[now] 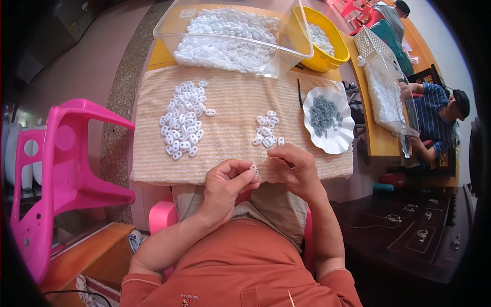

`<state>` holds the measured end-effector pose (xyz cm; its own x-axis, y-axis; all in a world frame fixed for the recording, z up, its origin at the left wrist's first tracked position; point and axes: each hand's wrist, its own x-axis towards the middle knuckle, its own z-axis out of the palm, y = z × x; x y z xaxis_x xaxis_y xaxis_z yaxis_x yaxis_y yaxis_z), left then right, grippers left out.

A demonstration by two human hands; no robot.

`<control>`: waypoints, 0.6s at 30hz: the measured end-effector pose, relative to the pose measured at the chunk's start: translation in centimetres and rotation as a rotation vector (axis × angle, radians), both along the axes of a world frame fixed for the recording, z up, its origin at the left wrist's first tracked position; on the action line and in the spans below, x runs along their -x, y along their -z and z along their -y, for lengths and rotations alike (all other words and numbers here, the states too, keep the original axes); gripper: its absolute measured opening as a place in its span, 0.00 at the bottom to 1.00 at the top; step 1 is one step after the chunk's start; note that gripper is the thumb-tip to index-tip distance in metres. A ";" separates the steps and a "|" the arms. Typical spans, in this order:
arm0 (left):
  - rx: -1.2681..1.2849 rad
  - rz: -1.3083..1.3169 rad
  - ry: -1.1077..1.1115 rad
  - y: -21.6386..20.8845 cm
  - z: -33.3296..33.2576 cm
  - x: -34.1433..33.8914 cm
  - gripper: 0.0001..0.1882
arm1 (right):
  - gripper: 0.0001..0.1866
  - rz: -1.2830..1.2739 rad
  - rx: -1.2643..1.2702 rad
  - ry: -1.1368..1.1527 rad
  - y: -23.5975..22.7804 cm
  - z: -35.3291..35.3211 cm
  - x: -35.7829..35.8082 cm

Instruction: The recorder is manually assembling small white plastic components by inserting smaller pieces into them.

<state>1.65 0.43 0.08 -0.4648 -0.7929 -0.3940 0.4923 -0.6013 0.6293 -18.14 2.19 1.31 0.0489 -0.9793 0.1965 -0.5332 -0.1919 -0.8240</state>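
Note:
My left hand (228, 183) is closed, pinching a small white two-holed plastic piece (254, 168) between thumb and fingertips above my lap, at the cloth's near edge. Just right of it, my right hand (296, 168) has its fingers bent and somewhat apart, with nothing visible between them. Beyond that hand lies a small cluster of white two-holed pieces (265, 130). A larger pile of the same pieces (182, 118) is spread on the left of the striped cloth (232, 102). On the right, a white scalloped plate (340, 142) holds a heap of small grey pieces (324, 115).
A clear plastic bin (169, 36) of white pieces stands at the far edge, beside a yellow basin (341, 53). A thin black tool (299, 94) lies near the plate. A pink chair (66, 169) stands left. At right, another person (432, 115) works beside a bin (383, 97).

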 end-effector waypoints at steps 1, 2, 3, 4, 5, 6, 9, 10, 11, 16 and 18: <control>-0.002 0.004 -0.001 0.0 0.0 0.0 0.08 | 0.11 0.000 0.000 0.002 0.1 -0.1 0.0; -0.002 0.006 0.000 0.0 0.0 0.0 0.08 | 0.12 0.079 -0.077 0.024 0.1 -0.2 0.0; -0.005 -0.001 -0.004 0.1 0.0 0.1 0.08 | 0.13 0.157 -0.155 0.047 0.2 -0.2 0.0; -0.007 -0.009 -0.007 0.1 0.0 0.1 0.08 | 0.13 0.158 -0.155 0.047 0.2 -0.2 0.0; -0.008 -0.008 -0.006 0.1 0.0 0.1 0.08 | 0.13 0.172 -0.192 0.044 0.1 -0.2 0.0; -0.005 -0.004 -0.004 0.1 0.0 0.0 0.08 | 0.13 0.186 -0.228 0.041 0.1 -0.2 0.1; -0.004 -0.006 0.000 0.2 0.0 0.0 0.08 | 0.14 0.230 -0.341 0.061 0.0 -0.5 0.3; -0.005 -0.012 -0.001 0.2 0.0 0.0 0.08 | 0.14 0.230 -0.342 0.061 -0.1 -0.5 0.2; -0.005 -0.011 0.000 0.2 0.0 0.0 0.08 | 0.14 0.387 -0.434 0.075 -0.2 -0.5 0.1; -0.005 -0.003 0.012 0.0 0.1 -0.1 0.08 | 0.17 0.654 -0.475 0.068 0.6 -0.4 0.0; -0.007 -0.002 0.016 0.0 0.1 -0.1 0.08 | 0.16 0.665 -0.499 0.035 0.4 -0.4 0.1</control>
<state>1.73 0.31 0.13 -0.4781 -0.7830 -0.3980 0.4844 -0.6130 0.6242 -18.20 2.61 0.86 0.0439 -0.9577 -0.2845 0.0965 0.2875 -0.9529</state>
